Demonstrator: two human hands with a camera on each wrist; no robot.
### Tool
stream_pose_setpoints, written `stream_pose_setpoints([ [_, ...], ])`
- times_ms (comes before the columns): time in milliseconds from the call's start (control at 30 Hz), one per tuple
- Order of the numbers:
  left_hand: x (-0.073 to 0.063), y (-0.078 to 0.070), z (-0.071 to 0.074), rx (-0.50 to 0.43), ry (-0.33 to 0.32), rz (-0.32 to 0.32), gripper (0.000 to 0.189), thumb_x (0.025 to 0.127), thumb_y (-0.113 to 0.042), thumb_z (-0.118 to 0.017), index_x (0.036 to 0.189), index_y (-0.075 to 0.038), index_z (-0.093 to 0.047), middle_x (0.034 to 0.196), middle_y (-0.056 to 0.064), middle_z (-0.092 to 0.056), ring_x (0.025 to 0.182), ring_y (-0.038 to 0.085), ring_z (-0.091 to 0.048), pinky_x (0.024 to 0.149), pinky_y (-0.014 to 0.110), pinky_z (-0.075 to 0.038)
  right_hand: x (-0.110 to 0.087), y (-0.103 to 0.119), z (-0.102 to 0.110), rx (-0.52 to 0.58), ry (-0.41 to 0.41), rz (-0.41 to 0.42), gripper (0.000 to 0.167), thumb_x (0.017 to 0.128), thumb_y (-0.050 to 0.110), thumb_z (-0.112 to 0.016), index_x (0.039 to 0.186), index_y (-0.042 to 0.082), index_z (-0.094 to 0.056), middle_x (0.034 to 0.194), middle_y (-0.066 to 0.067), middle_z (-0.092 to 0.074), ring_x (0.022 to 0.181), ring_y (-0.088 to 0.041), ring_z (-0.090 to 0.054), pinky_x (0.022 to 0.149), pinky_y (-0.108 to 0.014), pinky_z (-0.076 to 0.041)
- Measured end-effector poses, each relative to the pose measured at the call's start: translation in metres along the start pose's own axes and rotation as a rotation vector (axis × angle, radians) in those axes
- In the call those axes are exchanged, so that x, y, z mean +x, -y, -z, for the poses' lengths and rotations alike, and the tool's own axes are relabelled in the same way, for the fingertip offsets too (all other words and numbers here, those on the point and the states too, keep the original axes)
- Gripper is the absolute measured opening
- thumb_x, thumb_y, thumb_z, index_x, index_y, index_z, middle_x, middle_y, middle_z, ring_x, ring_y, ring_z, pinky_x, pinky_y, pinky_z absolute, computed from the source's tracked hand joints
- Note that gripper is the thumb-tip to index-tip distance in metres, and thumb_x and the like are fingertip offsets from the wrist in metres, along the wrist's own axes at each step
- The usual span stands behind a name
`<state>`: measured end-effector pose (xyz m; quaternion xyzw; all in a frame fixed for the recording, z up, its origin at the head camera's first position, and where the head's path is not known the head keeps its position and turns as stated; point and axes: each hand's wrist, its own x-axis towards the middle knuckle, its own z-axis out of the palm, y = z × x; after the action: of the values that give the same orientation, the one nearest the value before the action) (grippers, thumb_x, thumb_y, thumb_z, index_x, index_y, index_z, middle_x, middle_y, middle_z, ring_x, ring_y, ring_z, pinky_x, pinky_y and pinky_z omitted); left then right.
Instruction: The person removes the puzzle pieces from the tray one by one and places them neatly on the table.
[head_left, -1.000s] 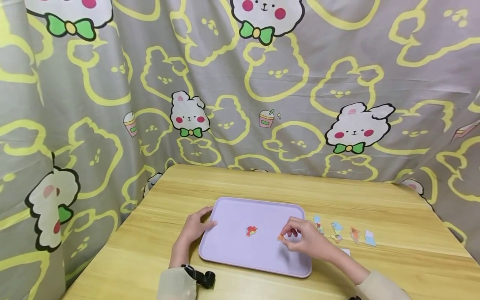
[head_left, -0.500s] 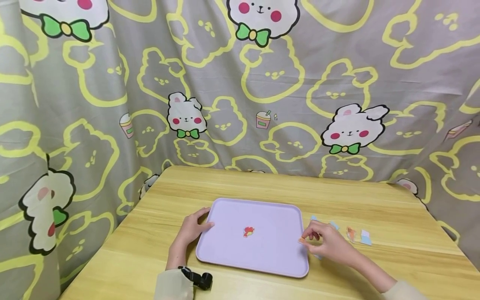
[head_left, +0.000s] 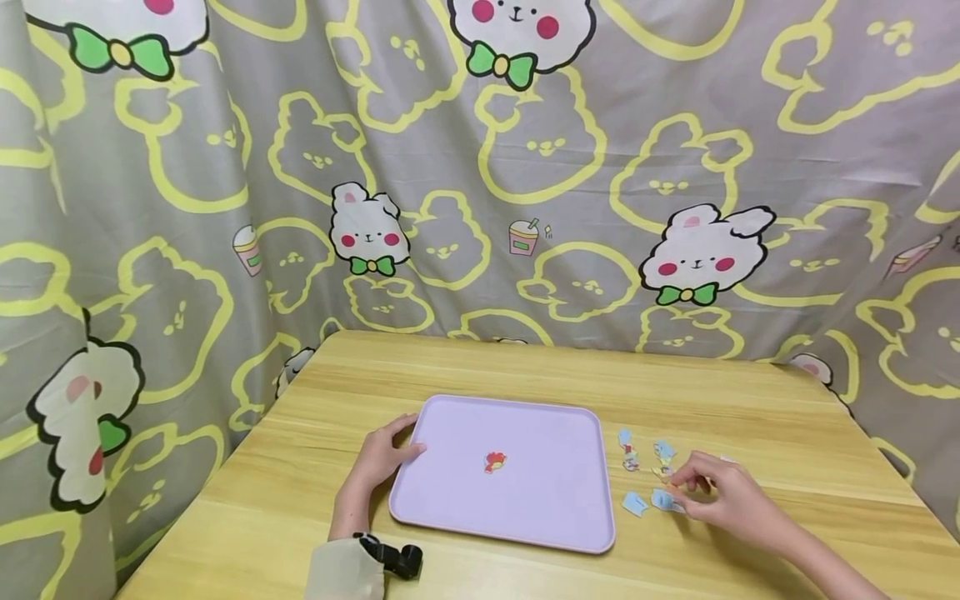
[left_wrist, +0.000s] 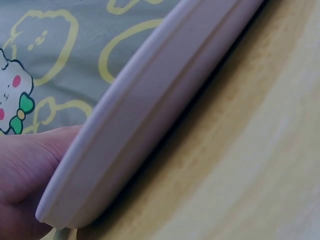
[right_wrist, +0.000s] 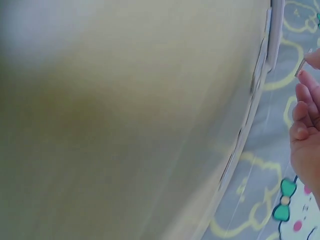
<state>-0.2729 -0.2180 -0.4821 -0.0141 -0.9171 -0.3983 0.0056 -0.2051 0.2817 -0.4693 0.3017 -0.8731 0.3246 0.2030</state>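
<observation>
On the table lies a lilac tray (head_left: pixel 517 517) with a raised rim. My left hand (head_left: pixel 377 460) holds its left edge, thumb over the rim; the left wrist view shows the tray's side wall (left_wrist: pixel 135 115) close up beside the hand (left_wrist: pixel 30 175). A small red and yellow cardboard piece (head_left: pixel 494 461) lies near the tray's middle. To the right of the tray, my right hand (head_left: pixel 723 500) pinches a small orange piece (head_left: pixel 672 486) between thumb and finger, low over the loose pieces. In the right wrist view that flat piece (right_wrist: pixel 301 65) appears edge-on.
Several loose picture pieces lie right of the tray: blue ones (head_left: pixel 634 503) (head_left: pixel 663 499), one with a blue top (head_left: pixel 664 450), and a multicoloured one (head_left: pixel 631 460). Others are partly covered by the right hand. A patterned curtain (head_left: pixel 450 167) hangs behind the wooden table (head_left: pixel 480 367).
My right hand has moved right with the orange piece, from above the tray to the loose pieces beside it. The left hand stays at the tray's edge. The view has shifted slightly.
</observation>
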Motion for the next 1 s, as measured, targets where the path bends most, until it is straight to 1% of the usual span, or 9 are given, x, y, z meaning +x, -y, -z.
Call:
stream_pose_setpoints([
  [167, 0.0, 0.0, 0.002, 0.016, -0.005, -0.001, 0.056, 0.089, -0.02, -0.072, 0.141, -0.01, -0.053, 0.151, 0.023, -0.043, 0.142, 0.043, -0.036, 0.118, 0.056, -0.032, -0.013, -0.008, 0.012, -0.016, -0.009, -0.018, 0.041, 0.064, -0.008, -0.082, 0.08, 0.024, -0.063, 0.072, 0.017, -0.048, 0.07, 0.011, -0.044, 0.052, -0.013, -0.034],
  [300, 0.0, 0.001, 0.001, 0.015, 0.0, 0.001, 0.056, 0.089, -0.019, -0.072, 0.141, -0.01, -0.053, 0.151, 0.023, -0.042, 0.143, 0.042, -0.036, 0.118, 0.056, -0.032, -0.017, -0.012, 0.017, -0.013, -0.009, -0.016, 0.041, 0.065, -0.009, -0.081, 0.081, 0.024, -0.064, 0.072, 0.016, -0.049, 0.064, 0.005, -0.042, 0.051, -0.014, -0.034],
  [533, 0.0, -0.001, 0.0, 0.009, 0.005, 0.009, 0.056, 0.089, -0.019, -0.071, 0.142, -0.01, -0.053, 0.152, 0.023, -0.042, 0.143, 0.042, -0.035, 0.118, 0.056, -0.032, -0.022, -0.021, 0.021, -0.069, 0.011, 0.004, 0.042, 0.063, -0.01, -0.081, 0.081, 0.024, -0.062, 0.073, 0.018, -0.046, 0.065, 0.009, -0.038, 0.05, -0.011, -0.032],
  [600, 0.001, -0.002, 0.001, 0.011, 0.003, 0.004, 0.056, 0.089, -0.02, -0.071, 0.141, -0.01, -0.053, 0.151, 0.024, -0.042, 0.143, 0.043, -0.036, 0.118, 0.056, -0.032, -0.023, -0.024, 0.022, -0.096, 0.022, 0.011, 0.043, 0.062, -0.009, -0.082, 0.08, 0.024, -0.062, 0.073, 0.02, -0.046, 0.064, 0.009, -0.037, 0.057, -0.002, -0.033],
  [667, 0.001, -0.002, 0.002, 0.008, 0.0, 0.004, 0.056, 0.089, -0.02, -0.072, 0.141, -0.01, -0.053, 0.151, 0.023, -0.042, 0.143, 0.042, -0.036, 0.118, 0.056, -0.032, -0.023, -0.026, 0.023, -0.117, 0.03, 0.02, 0.043, 0.061, -0.008, -0.083, 0.08, 0.024, -0.062, 0.073, 0.021, -0.046, 0.063, 0.009, -0.038, 0.072, 0.008, -0.031],
  [767, 0.001, -0.002, 0.002, 0.014, -0.001, -0.007, 0.056, 0.089, -0.02, -0.072, 0.141, -0.009, -0.053, 0.15, 0.024, -0.042, 0.142, 0.043, -0.036, 0.117, 0.057, -0.033, -0.024, -0.03, 0.023, -0.14, 0.045, 0.018, 0.04, 0.062, -0.005, -0.085, 0.078, 0.024, -0.063, 0.073, 0.022, -0.048, 0.063, 0.009, -0.039, 0.097, 0.011, -0.019],
  [800, 0.001, -0.002, 0.002, 0.009, 0.001, -0.002, 0.057, 0.089, -0.019, -0.072, 0.141, -0.01, -0.053, 0.151, 0.023, -0.042, 0.143, 0.042, -0.036, 0.118, 0.056, -0.032, -0.024, -0.031, 0.024, -0.14, 0.054, 0.015, 0.037, 0.063, -0.003, -0.086, 0.078, 0.022, -0.064, 0.074, 0.022, -0.048, 0.064, 0.009, -0.039, 0.095, 0.011, -0.02],
  [867, 0.0, -0.002, 0.002, 0.014, 0.004, -0.006, 0.057, 0.089, -0.019, -0.072, 0.141, -0.009, -0.053, 0.151, 0.024, -0.042, 0.142, 0.042, -0.036, 0.118, 0.056, -0.033, -0.025, -0.033, 0.024, -0.15, 0.073, 0.013, 0.031, 0.067, 0.002, -0.086, 0.078, 0.021, -0.064, 0.075, 0.021, -0.05, 0.066, 0.009, -0.038, 0.08, 0.011, -0.026],
  [1000, 0.0, -0.001, 0.001, 0.013, 0.009, -0.003, 0.057, 0.089, -0.019, -0.072, 0.141, -0.009, -0.053, 0.151, 0.024, -0.042, 0.142, 0.042, -0.036, 0.118, 0.056, -0.033, -0.028, -0.037, 0.024, -0.165, 0.096, 0.042, 0.029, 0.068, 0.003, -0.086, 0.078, 0.021, -0.066, 0.077, 0.02, -0.054, 0.068, 0.011, -0.038, 0.079, 0.011, -0.026],
])
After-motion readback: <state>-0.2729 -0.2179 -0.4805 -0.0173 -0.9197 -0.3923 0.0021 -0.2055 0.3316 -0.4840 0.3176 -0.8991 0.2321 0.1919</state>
